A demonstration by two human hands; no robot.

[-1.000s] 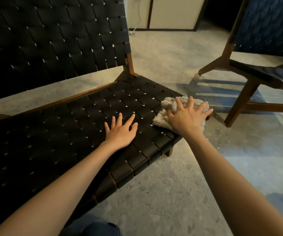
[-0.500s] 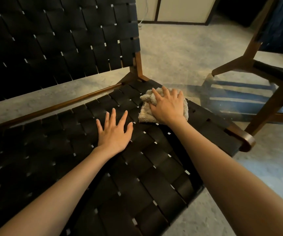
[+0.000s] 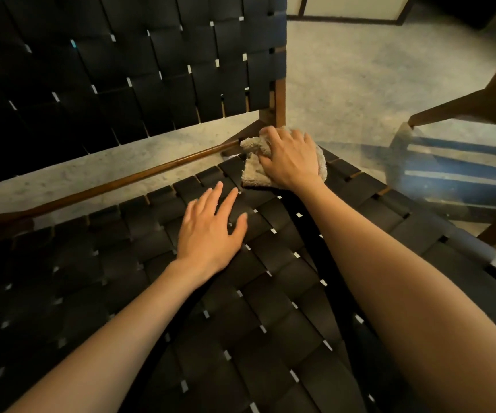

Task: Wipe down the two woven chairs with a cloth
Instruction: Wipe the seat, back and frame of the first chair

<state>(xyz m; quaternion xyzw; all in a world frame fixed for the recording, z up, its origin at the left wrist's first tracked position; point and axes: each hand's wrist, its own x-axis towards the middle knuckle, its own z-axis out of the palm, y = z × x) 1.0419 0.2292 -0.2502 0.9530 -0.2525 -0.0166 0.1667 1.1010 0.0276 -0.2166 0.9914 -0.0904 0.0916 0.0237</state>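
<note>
Since the earlier frames, the right hand (image 3: 291, 159) has carried the cloth (image 3: 252, 171) from the front right edge of the seat to its rear right corner. The left hand (image 3: 211, 228) has kept its bracing position near mid-seat.

1. Near chair (image 3: 270, 338): black woven straps on a brown wooden frame. The seat fills the lower view. The backrest (image 3: 121, 70) rises at upper left, with grey floor (image 3: 360, 84) showing through the gap between them.
2. Second chair (image 3: 479, 96): stands well apart at the right edge. Only its wooden legs show, and no hand is near it.
3. Left hand: lies flat on the seat straps, fingers straight and slightly apart, holding nothing.
4. Right hand: lies on top of the cloth, fingers bent over the bunched fabric and the thumb tucked against its fold.
5. Cloth: a beige terry wad on the seat, just beside the upright post (image 3: 279, 102) and touching the end of the rear rail (image 3: 121, 181).

Step in hand, as judged: wiping the seat of the near chair, now at its back corner.

The next move calls for firm downward pressure and a stroke along the rear strap row toward the left. The left hand would have to shift clear of that path. The backrest and the second chair appear still to be done.
</note>
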